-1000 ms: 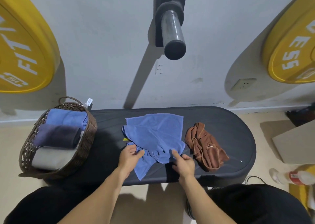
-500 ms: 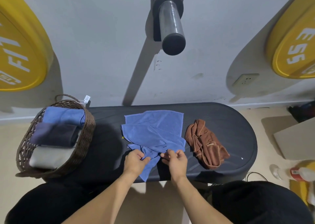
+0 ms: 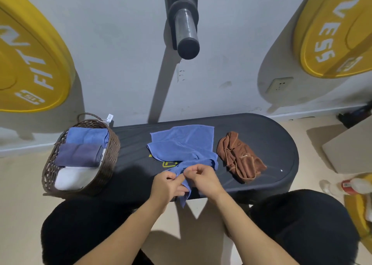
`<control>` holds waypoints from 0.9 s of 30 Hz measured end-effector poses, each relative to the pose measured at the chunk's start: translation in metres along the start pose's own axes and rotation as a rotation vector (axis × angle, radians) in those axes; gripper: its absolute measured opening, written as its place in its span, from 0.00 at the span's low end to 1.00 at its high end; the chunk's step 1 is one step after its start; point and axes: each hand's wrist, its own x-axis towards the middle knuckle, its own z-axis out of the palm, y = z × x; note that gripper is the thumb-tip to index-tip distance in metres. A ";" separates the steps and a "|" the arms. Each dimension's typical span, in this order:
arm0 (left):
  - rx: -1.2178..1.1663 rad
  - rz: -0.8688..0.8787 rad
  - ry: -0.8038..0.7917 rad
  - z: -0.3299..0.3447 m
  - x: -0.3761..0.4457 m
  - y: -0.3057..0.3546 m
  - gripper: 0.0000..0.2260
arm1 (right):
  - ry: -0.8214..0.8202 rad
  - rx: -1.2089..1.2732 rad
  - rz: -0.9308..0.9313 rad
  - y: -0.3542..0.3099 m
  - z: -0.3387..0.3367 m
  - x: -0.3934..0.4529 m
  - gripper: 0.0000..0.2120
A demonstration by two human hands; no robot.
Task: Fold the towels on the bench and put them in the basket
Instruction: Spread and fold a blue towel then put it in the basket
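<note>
Grey wall, yellow plates (image 3: pixel 30 63) lettered "FIT" and "ESS" above bench (image 3: pixel 261 135)

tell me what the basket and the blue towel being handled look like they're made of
Basket: likely wicker or rattan, dark brown, with an open woven wall.
Blue towel: probably microfibre or thin terry; matte, fine nap, stitched hem, drapes limply where the left hand and right hand pinch it.

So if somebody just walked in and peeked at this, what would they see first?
Probably the two hands, left hand and right hand, pinching the near edge of the blue towel in the middle of the black bench. Next, the crumpled brown towel lying to its right, and the wicker basket at the bench's left end with three folded towels inside.
</note>
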 end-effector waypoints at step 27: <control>0.488 0.445 -0.168 -0.043 -0.066 -0.034 0.07 | -0.352 -0.524 -0.268 -0.010 -0.039 -0.094 0.06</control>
